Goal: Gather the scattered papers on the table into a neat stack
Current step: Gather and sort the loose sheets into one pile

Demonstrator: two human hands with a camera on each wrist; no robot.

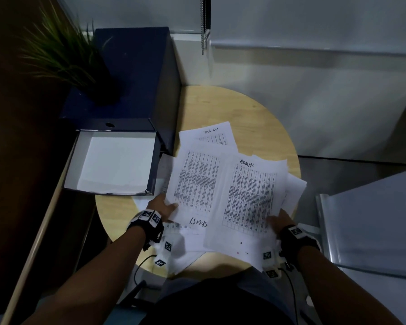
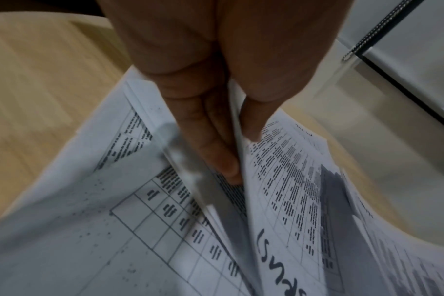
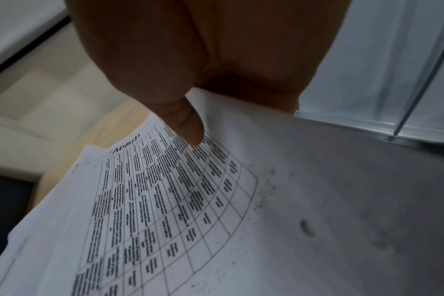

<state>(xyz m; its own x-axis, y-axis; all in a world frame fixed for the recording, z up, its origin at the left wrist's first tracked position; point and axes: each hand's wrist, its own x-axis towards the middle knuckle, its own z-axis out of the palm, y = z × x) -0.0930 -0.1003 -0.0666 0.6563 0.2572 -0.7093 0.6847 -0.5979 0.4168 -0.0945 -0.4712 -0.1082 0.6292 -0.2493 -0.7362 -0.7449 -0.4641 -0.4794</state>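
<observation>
Several white printed sheets lie fanned over a round wooden table. My left hand pinches the left sheet with the upside-down handwritten word; its thumb lies on top and its fingers are slid under that page, above other sheets. My right hand grips the right bundle topped by the "ADMIN" sheet, thumb on the ADMIN page. A "Task list" sheet lies flat at the back, partly covered. More pages poke out at the right.
An open dark blue box with a white inside sits at the table's left, its lid standing behind. A potted grass plant is at the far left. A grey wall and a glass panel flank the right side.
</observation>
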